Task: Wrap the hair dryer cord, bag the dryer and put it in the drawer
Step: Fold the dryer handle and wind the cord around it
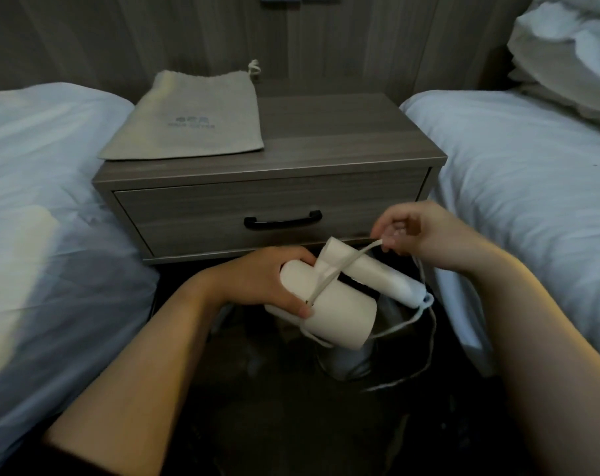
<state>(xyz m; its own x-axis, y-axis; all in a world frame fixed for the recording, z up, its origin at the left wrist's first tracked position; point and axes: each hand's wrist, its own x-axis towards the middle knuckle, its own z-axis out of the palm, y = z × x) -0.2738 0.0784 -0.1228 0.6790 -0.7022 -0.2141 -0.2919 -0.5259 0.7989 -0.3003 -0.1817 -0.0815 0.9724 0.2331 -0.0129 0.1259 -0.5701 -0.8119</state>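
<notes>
One turn of cord is laid across the white hair dryer, so step one, wrapping, is judged to be in hand. Slack cord is seen hanging below, toward the floor. The dryer barrel is gripped by the left hand, fingers curled round it, low in front of the nightstand. The cord is pinched at the fingertips of the right hand and drawn taut above the folded handle. Next move as judged: further turns laid on, tension held, plug end tucked in. Beyond, the drawer is shut. Farthest, the grey drawstring bag is laid flat on the nightstand top, left side, unused.
</notes>
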